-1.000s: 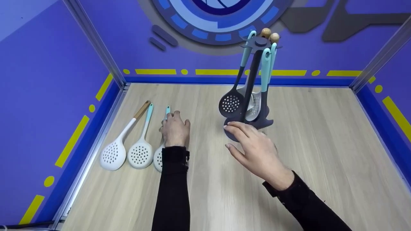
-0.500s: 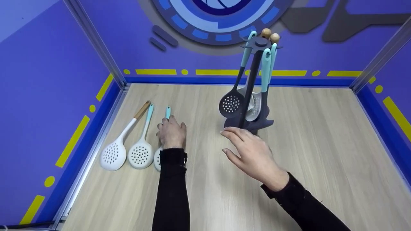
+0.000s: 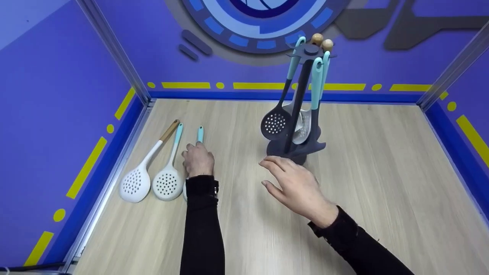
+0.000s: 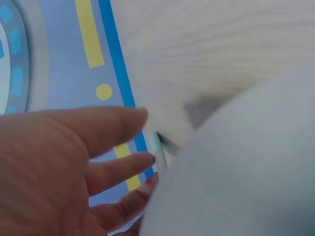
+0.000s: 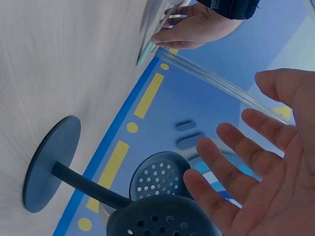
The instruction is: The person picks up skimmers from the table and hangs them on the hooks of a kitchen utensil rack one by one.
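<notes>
your left hand (image 3: 198, 162) curls over the handle of the third white skimmer (image 3: 199, 134) at the near left of the worktop (image 3: 363, 183); your right hand (image 3: 294, 183) hovers spread, holding nothing, just near of the rack (image 3: 301, 99). by my reading, three skimmers are left unhung.

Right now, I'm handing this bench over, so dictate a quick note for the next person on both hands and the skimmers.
Left hand: fingers curled on the third white skimmer, which lies flat on the table.
Right hand: open, holds nothing, hovers just in front of the rack's base.
Done: the dark skimmers hang on the utensil rack.
Left: three white skimmers lie side by side at the left; the wooden-handled skimmer and the middle skimmer are untouched.
</notes>
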Available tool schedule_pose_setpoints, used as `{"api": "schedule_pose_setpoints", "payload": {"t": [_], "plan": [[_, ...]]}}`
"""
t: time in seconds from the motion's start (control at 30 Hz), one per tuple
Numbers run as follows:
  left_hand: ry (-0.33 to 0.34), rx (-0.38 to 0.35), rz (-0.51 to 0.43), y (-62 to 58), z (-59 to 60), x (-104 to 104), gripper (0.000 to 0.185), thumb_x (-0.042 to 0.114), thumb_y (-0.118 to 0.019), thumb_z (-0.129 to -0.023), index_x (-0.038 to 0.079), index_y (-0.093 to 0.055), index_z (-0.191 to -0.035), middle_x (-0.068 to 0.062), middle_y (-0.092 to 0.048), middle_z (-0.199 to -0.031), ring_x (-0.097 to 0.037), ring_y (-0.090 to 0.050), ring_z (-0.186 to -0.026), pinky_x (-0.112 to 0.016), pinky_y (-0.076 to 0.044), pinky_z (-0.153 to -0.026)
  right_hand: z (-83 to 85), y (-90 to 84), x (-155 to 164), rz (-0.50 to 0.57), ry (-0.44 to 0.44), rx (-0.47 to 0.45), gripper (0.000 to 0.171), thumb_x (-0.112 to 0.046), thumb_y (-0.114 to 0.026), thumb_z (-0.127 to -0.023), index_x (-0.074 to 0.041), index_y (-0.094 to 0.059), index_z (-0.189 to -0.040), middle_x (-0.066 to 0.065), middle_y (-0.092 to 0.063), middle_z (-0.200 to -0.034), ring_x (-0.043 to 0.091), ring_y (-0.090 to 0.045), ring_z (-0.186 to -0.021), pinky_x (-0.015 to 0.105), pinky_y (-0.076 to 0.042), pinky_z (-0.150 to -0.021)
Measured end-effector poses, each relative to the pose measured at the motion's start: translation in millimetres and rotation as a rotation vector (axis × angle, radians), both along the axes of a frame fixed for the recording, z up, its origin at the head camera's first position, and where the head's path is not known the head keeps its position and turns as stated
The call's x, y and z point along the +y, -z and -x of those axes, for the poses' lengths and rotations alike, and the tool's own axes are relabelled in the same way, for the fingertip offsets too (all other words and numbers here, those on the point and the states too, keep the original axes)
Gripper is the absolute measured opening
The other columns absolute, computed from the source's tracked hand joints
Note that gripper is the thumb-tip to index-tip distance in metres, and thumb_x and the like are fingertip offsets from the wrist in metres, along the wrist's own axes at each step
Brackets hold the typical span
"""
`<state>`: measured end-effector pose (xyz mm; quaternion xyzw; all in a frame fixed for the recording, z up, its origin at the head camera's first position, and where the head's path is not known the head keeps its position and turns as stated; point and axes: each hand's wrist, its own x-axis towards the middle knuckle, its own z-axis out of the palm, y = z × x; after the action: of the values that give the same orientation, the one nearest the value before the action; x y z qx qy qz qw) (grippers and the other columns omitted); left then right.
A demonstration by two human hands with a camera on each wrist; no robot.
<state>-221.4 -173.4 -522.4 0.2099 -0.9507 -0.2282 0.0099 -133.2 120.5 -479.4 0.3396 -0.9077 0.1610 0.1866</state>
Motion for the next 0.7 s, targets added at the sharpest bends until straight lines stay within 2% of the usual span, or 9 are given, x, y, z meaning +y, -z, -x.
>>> {"api": "schedule_pose_setpoints", "payload": {"t": [0.2, 0.57, 0.7], "plan": [[-0.003, -0.020, -0.012, -0.9, 1.3, -0.1, 0.029, -0.003, -0.052, -0.101, -0.004, -0.060, -0.129, -0.027, -0.054, -0.125, -0.049, -0.056, -0.114, -0.060, -0.056, -0.084, 0.7, 1.7, 0.6, -0.004, 0.003, -0.003, 0.048, -0.041, -0.065, -0.102, -0.024, -0.057, -0.145, -0.006, -0.061, -0.144, 0.016, -0.063, -0.128, 0.038, -0.058, -0.097], [0.000, -0.030, -0.008, 0.9, 4.2, 0.7, 0.030, -0.006, -0.051, -0.101, -0.005, -0.059, -0.130, -0.031, -0.054, -0.127, -0.053, -0.056, -0.116, -0.062, -0.056, -0.087, 0.7, 3.5, 2.0, 0.019, -0.002, 0.027, 0.049, -0.040, -0.069, -0.099, -0.024, -0.059, -0.144, -0.005, -0.062, -0.142, 0.017, -0.065, -0.125, 0.038, -0.060, -0.093], [-0.006, -0.042, -0.016, -0.7, 5.1, 2.1, 0.031, -0.007, -0.053, -0.101, -0.005, -0.058, -0.131, -0.030, -0.053, -0.127, -0.053, -0.055, -0.116, -0.062, -0.056, -0.088, 0.6, 2.7, 2.3, 0.024, 0.002, 0.010, 0.049, -0.040, -0.069, -0.099, -0.024, -0.058, -0.144, -0.005, -0.062, -0.142, 0.017, -0.065, -0.126, 0.039, -0.061, -0.090]]}}
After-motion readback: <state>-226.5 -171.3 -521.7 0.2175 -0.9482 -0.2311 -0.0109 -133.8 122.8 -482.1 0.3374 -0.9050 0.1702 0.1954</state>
